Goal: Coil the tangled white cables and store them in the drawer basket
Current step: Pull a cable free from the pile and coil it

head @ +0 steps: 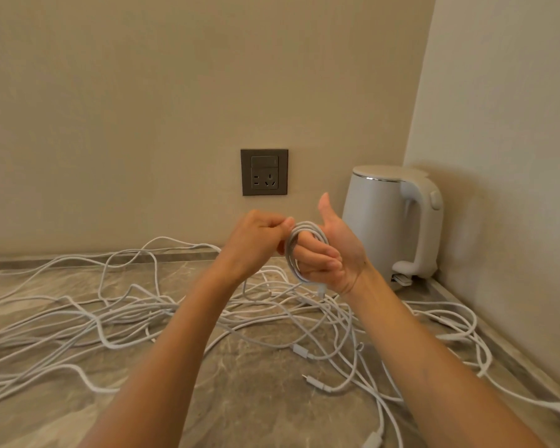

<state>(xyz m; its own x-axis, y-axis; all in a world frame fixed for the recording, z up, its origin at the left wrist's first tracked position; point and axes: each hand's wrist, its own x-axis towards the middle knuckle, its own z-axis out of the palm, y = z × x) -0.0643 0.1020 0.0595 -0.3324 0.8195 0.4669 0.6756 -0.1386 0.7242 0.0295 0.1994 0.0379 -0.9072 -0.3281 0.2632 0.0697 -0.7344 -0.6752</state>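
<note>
White cables (110, 321) sprawl in a tangle across the grey marbled table (256, 392), which runs into a corner of the beige wall (143, 92). Above them a coil (296, 236) is wound around the right hand (337, 253), its fingers (320, 258) curled and thumb raised. The left hand (253, 244) pinches the coil at its top. A white kettle (392, 218) stands in the corner, near a dark socket (264, 172)

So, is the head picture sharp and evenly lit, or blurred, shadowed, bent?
Head view: warm, soft light, no harsh glare; the white plastic kettle throws a faint shadow on the right wall; the wall corner leans and the grey marbled countertop bows along its back edge, wide-angle distortion; the left hand, right hand and coiled white cable look slightly soft.
</note>
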